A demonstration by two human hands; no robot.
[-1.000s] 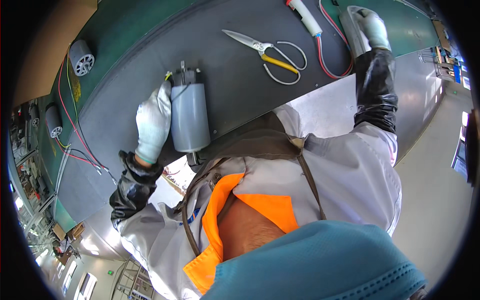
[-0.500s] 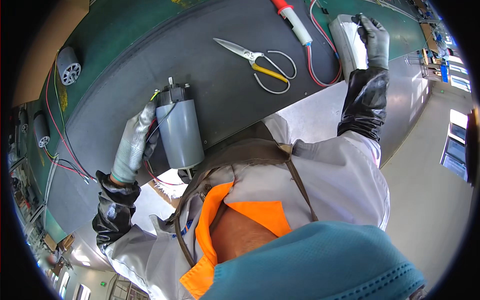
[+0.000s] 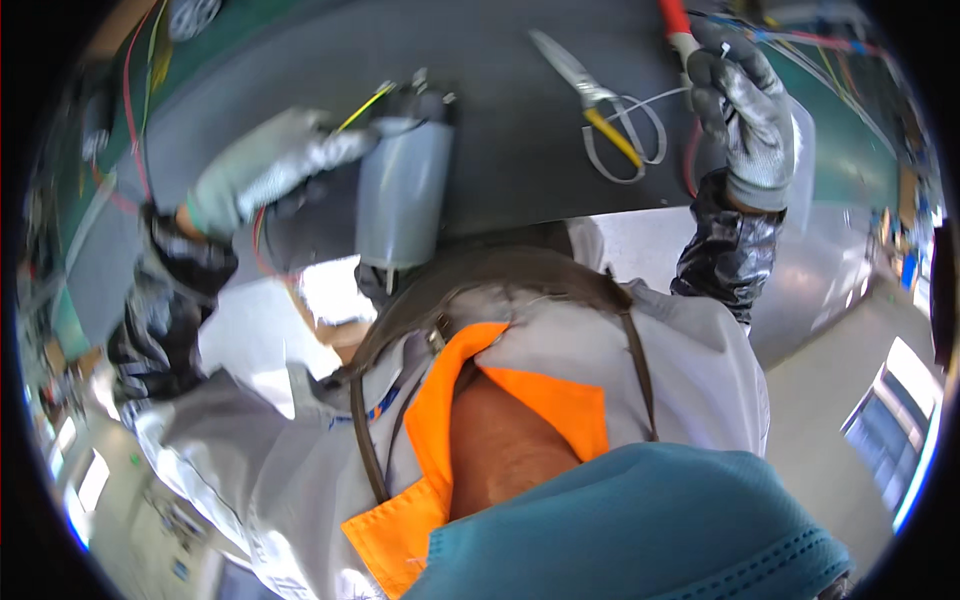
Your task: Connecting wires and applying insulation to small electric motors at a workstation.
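A grey cylindrical motor [image 3: 405, 190] with a black end cap stands at the table's near edge, its shaft end pointing away from me. My left hand [image 3: 275, 165], in a grey-white glove, is closed beside the cap, pinching a yellow-green wire [image 3: 365, 107] that leads to it. Motion smears these fingertips. Raised at the right, my gloved right hand [image 3: 745, 115] is closed on a thin white cable tie [image 3: 726, 48]. Its small head shows above the fingers, and a pale strip reaches left toward the shears.
Yellow-and-silver shears [image 3: 612, 137] lie right of the motor. A red-and-white handled tool [image 3: 677, 18] with a cable is partly behind my right hand, as is a pale box [image 3: 803, 145]. Another motor [image 3: 194, 16] and loose red wires [image 3: 131, 90] are at the far left.
My right hand has come away from the pale box toward the shears with the cable tie. The left hand has shifted along the yellow-green wire. The whole view has swung.
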